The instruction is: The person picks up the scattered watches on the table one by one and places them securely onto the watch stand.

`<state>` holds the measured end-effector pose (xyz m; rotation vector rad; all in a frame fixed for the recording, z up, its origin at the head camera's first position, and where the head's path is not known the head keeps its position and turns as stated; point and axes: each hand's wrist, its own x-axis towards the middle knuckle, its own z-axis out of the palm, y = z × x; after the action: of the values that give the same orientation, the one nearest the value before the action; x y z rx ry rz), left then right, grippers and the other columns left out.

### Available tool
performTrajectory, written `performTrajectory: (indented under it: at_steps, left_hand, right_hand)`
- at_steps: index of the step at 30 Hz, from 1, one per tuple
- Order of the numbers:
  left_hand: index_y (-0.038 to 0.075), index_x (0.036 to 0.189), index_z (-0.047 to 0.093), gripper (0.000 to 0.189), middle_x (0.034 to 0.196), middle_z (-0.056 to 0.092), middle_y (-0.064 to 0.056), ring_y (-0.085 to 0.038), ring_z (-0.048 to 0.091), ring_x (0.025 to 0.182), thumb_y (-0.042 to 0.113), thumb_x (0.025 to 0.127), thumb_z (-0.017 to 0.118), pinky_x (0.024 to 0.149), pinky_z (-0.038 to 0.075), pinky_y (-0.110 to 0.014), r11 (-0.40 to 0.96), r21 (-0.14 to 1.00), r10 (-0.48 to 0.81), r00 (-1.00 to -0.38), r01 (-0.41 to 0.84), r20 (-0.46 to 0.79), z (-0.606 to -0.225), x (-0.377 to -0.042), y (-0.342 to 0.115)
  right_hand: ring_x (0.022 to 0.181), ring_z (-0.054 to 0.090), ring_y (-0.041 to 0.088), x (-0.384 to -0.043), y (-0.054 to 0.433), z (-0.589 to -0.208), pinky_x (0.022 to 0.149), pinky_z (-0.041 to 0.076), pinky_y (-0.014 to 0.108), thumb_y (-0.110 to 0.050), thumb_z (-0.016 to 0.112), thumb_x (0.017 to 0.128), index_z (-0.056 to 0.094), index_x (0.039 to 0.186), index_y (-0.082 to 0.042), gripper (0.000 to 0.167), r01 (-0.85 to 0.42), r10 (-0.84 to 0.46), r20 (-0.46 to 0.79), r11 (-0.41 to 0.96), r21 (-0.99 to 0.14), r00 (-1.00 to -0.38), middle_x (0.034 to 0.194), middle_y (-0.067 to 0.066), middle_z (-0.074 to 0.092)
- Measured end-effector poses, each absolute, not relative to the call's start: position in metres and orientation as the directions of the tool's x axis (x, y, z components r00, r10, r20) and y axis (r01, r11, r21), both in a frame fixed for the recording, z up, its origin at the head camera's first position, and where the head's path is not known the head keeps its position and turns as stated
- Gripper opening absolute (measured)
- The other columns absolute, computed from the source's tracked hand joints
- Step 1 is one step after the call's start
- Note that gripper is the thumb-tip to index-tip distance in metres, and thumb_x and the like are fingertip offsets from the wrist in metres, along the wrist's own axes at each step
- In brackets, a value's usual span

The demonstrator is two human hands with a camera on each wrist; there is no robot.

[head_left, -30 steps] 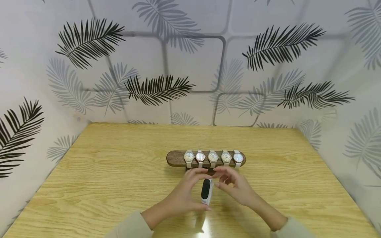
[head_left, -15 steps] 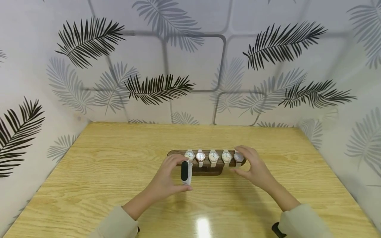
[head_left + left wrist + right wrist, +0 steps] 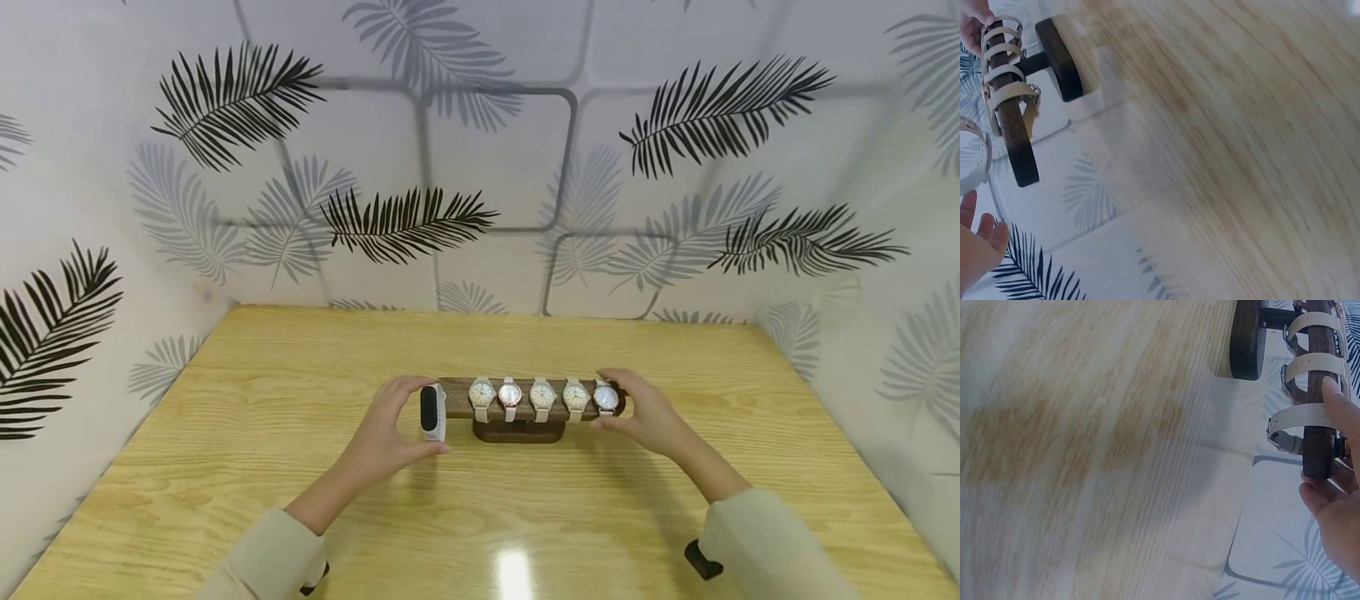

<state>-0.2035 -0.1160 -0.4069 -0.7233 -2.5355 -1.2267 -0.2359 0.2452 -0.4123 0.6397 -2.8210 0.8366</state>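
Note:
My left hand [image 3: 378, 433] holds a white fitness band [image 3: 431, 412] with a black oval face between thumb and fingers, at the left end of a dark wooden watch stand [image 3: 457, 400]. In the left wrist view the looped band [image 3: 987, 155] shows beside the bar's end, apart from it. Several watches with pale straps [image 3: 543, 397] sit side by side round the bar. My right hand [image 3: 651, 418] grips the bar's right end next to the last watch [image 3: 606, 398]. In the right wrist view its fingers lie around the bar end [image 3: 1318, 459].
The stand's base [image 3: 517, 432] rests on a wood-grain table [image 3: 315, 375]. Walls with a leaf pattern [image 3: 480, 150] rise behind and at both sides. Black straps [image 3: 702, 560] show under the sleeves.
My left hand has carried the fitness band leftward and up from the middle to the stand's left end. The right hand has left the band and gone to the stand's right end.

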Motion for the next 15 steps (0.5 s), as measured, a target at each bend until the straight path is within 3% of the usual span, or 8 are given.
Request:
performTrajectory:
  at_steps: [15]
  left_hand:
    - [0.004,0.134,0.044,0.08,0.134,0.047,-0.017,-0.036,0.037,0.127,0.023,0.066,0.083,0.103,0.037,-0.055,0.59,0.671,0.291,-0.894,0.449,0.342,-0.416,-0.223,-0.137]
  right_hand:
    - [0.11,0.055,0.04,-0.236,0.244,-0.411,0.087,0.05,0.05,-0.016,0.076,0.075,0.049,0.129,0.007,0.064,-0.413,-0.352,0.216,0.763,-0.498,-0.911,0.127,0.027,0.053]
